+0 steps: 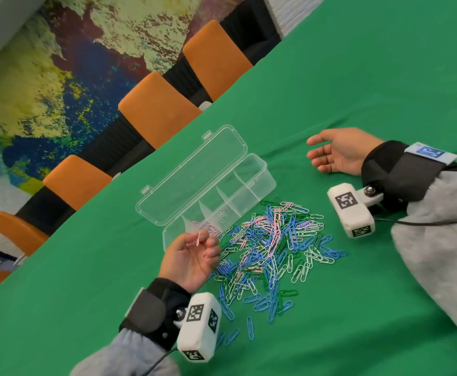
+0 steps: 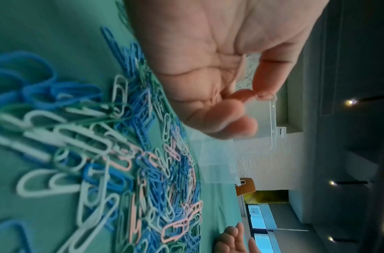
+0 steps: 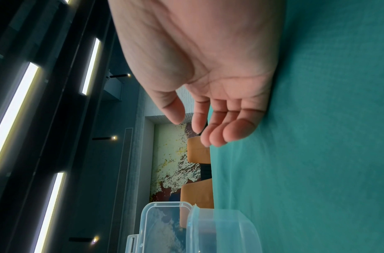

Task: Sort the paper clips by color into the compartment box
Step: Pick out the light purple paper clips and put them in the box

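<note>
A thin pink wire paper clip point(image 1: 198, 238) is pinched upright by the left hand point(image 1: 192, 260) beside the clear plastic compartment box point(image 1: 260, 183), lid open; pink clips are seen in its near compartment. The right hand point(image 1: 338, 154) lies relaxed, spread on the green tablecloth point(image 1: 357, 77)

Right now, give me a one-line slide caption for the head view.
Left hand pinches a pink paper clip beside the clear plastic compartment box; right hand rests open.

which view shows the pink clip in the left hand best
The head view: the pink clip stands clear, pinched by the left hand. The left wrist view shows only blurred fingers; the right wrist view misses it.
</note>
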### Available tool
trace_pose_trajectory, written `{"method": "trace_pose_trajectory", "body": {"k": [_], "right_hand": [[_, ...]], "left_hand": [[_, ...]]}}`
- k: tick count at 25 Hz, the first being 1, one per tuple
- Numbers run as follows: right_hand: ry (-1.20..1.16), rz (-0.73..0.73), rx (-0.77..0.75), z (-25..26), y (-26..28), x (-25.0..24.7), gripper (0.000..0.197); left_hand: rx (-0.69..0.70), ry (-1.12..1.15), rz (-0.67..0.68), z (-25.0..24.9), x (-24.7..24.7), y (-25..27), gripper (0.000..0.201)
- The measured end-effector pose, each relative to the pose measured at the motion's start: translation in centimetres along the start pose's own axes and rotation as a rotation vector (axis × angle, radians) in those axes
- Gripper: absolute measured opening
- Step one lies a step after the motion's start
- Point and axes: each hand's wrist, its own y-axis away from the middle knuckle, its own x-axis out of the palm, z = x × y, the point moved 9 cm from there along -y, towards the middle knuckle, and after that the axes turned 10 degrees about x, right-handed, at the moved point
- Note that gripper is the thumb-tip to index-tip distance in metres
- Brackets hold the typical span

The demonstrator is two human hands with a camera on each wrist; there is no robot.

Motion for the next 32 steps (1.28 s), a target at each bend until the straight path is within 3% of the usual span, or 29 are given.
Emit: {"method": "trace_pose_trajectory", "body": {"k": [5,10,11,14,17,20,25,29,32], "right_hand": [[-0.01,0.0,0.005,-0.1,0.0,0.0,0.014],[-0.006,0.0,0.005,0.0,0.0,0.0,0.014],[-0.009,-0.001,0.003,0.0,0.0,-0.1,0.015],[-0.011,-0.001,0.001,0.0,-0.1,-0.1,0.015],[-0.01,0.002,0.002,-0.1,-0.1,0.0,0.014],[-0.007,0.002,0.001,0.0,-0.1,-0.1,0.014],[0.003,-0.004,0.004,-0.1,-0.3,-0.1,0.011],[0.015,-0.006,0.005,-0.1,-0.4,-0.1,0.008],[0.02,-0.003,0.001,-0.1,-0.4,0.0,0.008]], "left_hand": [[0.06,0.049,-0.037,1.0,1.0,-0.4,0.04],[0.079,0.042,-0.112,0.5,0.4,-0.6,0.062],[0.079,0.003,-0.134,0.4,0.0,-0.7,0.059],[0.022,-0.137,-0.197,0.7,-0.8,-0.6,0.025],[-0.034,-0.236,-0.185,0.7,-0.8,-0.5,0.023],[-0.053,-0.62,-0.159,0.1,-0.7,-0.7,0.009],[-0.048,-1.793,0.159,-0.2,1.5,-1.6,0.011],[-0.035,-1.922,0.177,0.4,2.2,-1.8,0.017],[-0.113,-1.974,0.235,0.9,1.8,-1.3,0.018]]}}
